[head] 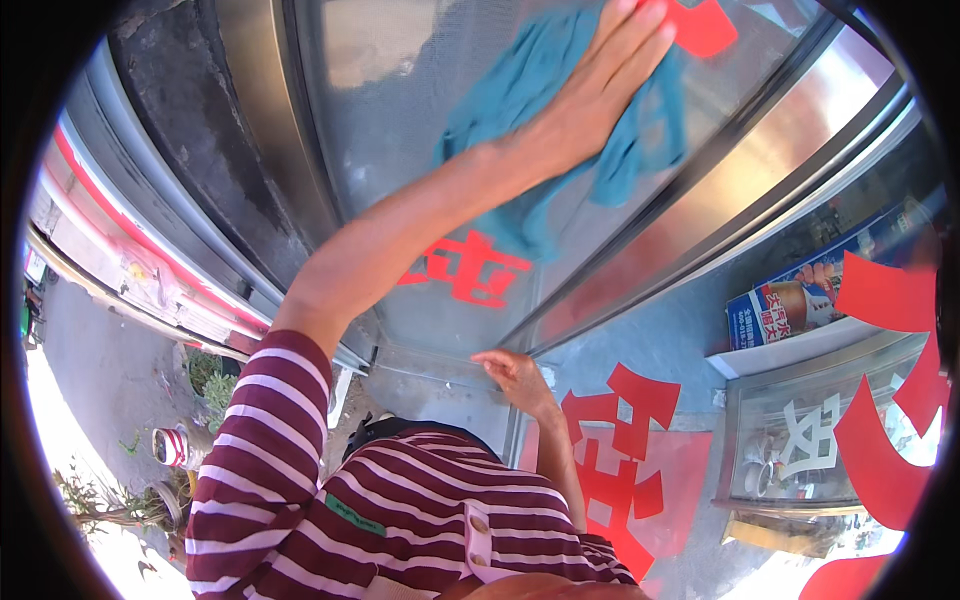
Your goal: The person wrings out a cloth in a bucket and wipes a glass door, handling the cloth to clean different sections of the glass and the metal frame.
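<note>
My left hand [611, 82] lies flat over a teal cloth [517, 82], pressing it against a glass door panel [390, 165]. Its fingers point up and right, and the fingertips overlap a red adhesive character [705, 26] at the top. Folds of the cloth hang below the wrist, and the forearm crosses in front of the glass. Another red character [484, 270] shows lower on the panel, partly behind the forearm. My right hand [517, 382] is held low near the panel's bottom corner, fingers loosely curved, with nothing visible in it. Whether it touches the frame I cannot tell.
A metal door frame [720, 217] runs along the panel's right side, a brassy metal post [259, 97] along its left. Large red characters [622, 480] cover the glass at right. Behind it stands a printed box [795, 300]. Potted plants [217, 390] stand at lower left.
</note>
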Demonstrator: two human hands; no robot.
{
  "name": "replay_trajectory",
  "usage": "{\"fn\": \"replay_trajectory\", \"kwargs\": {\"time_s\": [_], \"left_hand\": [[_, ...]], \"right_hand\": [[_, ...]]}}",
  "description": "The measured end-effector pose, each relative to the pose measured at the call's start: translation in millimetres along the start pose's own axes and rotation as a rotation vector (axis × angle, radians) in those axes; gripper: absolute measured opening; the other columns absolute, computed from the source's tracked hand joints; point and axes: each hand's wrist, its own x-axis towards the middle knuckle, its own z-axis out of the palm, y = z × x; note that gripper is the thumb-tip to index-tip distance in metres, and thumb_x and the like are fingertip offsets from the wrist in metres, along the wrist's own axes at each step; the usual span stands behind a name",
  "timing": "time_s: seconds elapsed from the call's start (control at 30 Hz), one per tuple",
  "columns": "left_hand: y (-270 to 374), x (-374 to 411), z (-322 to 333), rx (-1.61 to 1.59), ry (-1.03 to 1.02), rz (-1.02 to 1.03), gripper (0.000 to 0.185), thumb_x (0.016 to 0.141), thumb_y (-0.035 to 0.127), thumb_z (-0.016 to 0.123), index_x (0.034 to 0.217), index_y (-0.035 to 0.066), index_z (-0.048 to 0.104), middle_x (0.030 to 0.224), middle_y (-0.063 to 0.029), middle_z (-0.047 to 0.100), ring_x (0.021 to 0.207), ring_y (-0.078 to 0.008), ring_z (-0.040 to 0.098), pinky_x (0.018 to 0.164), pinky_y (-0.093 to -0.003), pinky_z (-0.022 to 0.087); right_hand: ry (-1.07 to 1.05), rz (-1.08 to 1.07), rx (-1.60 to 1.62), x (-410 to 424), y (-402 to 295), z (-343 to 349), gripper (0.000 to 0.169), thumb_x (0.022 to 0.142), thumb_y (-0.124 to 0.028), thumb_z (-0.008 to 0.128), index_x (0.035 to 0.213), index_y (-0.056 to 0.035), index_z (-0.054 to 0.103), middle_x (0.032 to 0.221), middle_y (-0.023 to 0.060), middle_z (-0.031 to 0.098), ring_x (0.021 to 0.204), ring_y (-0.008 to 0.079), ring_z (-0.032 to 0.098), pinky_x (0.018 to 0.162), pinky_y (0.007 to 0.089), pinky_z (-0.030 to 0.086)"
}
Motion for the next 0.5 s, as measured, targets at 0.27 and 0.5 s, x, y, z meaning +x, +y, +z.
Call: {"fn": "replay_trajectory", "kwargs": {"time_s": [0.27, 0.5], "left_hand": [[28.0, -104.8, 47.3, 0.063, -0.266, 0.089, 0.058, 0.093, 0.017, 0.055, 0.148, 0.008, 0.039, 0.157, -0.0074, 0.030, 0.145, -0.0286, 0.026, 0.117, -0.0420, 0.025], [46.3, 34.4, 57.5, -0.241, 0.236, 0.015, 0.055, 0.089, 0.013, 0.058, 0.143, 0.009, 0.046, 0.151, -0.0101, 0.040, 0.136, -0.0283, 0.042, 0.106, -0.0425, 0.036]], "right_hand": [[0.115, 0.116, 0.004, -26.1, 12.0, -6.2, 0.019, 0.097, -0.006, 0.058, 0.112, -0.0053, 0.069, 0.101, 0.0049, 0.071, 0.091, 0.0099, 0.062, 0.079, 0.0252, 0.050], [0.278, -0.014, 0.066, -30.6, -7.8, -36.1, 0.021, 0.098, -0.004, 0.056, 0.115, -0.0057, 0.068, 0.101, 0.0037, 0.070, 0.085, 0.0086, 0.058, 0.074, 0.0249, 0.049]]}}
